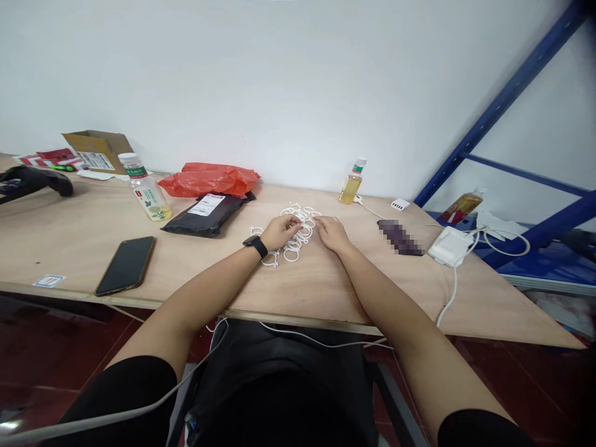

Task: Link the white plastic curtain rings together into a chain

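Several thin white plastic curtain rings [292, 254] with small eyelets lie in a loose, overlapping pile on the wooden table. My left hand [280, 232], with a black watch on its wrist, reaches over the pile from the left. Its fingers are curled, and thumb and forefinger close on a white ring among the others; the exact grip is partly hidden. On the pile's right side, my right hand [332, 233] rests low over the table. Its fingers stretch out loosely, their tips touching the rings at the edge.
Behind the pile are a black parcel [207, 215] and a red plastic bag [209, 179]. Bottles [148, 192] [351, 183] stand either side. A phone [125, 266] lies left; a white charger [449, 246] with cables lies right. A cable [139, 410] crosses my left sleeve.
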{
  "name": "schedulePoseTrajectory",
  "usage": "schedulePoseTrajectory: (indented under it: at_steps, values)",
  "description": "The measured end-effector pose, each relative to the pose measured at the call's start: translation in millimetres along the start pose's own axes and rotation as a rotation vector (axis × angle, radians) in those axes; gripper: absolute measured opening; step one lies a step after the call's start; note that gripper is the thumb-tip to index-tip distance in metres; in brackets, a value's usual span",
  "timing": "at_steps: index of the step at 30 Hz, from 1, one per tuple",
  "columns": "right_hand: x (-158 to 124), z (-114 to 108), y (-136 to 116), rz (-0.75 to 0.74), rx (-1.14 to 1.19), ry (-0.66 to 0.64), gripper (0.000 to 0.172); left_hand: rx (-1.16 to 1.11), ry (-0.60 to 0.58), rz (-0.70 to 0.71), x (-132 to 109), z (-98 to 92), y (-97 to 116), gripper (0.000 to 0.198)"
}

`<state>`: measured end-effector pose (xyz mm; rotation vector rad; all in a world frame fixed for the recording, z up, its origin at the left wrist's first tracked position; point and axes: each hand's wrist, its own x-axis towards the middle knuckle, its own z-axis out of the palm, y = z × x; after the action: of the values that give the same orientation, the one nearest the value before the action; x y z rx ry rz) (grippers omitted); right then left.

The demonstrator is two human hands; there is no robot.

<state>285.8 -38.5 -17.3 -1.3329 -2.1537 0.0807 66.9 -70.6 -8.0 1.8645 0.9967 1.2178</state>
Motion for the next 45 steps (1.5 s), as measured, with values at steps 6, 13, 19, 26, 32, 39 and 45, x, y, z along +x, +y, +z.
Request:
schedulePoseTrajectory:
  at_steps: [6, 13, 19, 26, 32, 39, 45]
  values:
    - [-4, -1, 10, 0.122, -0.220, -0.135, 0.029, -0.075, 0.082, -0.039, 5, -5.3, -5, 0.030]
    - [-3, -2, 6, 0.180, -0.273, 0.042, 0.026, -0.107, 0.108, -0.081, 6, -10.4, -10, 0.031]
    - [0, 2, 11, 0.160, -0.204, -0.124, 0.032, -0.097, 0.122, -0.059, 7, -10.5, -10, 0.029]
    - [-1, -5, 9, 0.221, -0.196, -0.078, 0.022, -0.025, 0.165, -0.122, 5, -12.8, -7, 0.024]
    - [-4, -6, 7, 0.216, -0.204, -0.074, 0.021, 0.049, 0.189, -0.106, 5, -14.2, -4, 0.020]
    - [-6, -5, 11, 0.235, -0.064, -0.013, 0.033, 0.147, 0.269, -0.096, 6, -19.9, -5, 0.023]
    - [-5, -1, 14, 0.220, 0.042, -0.035, 0.023, 0.226, 0.278, -0.068, 6, -23.7, -4, 0.026]
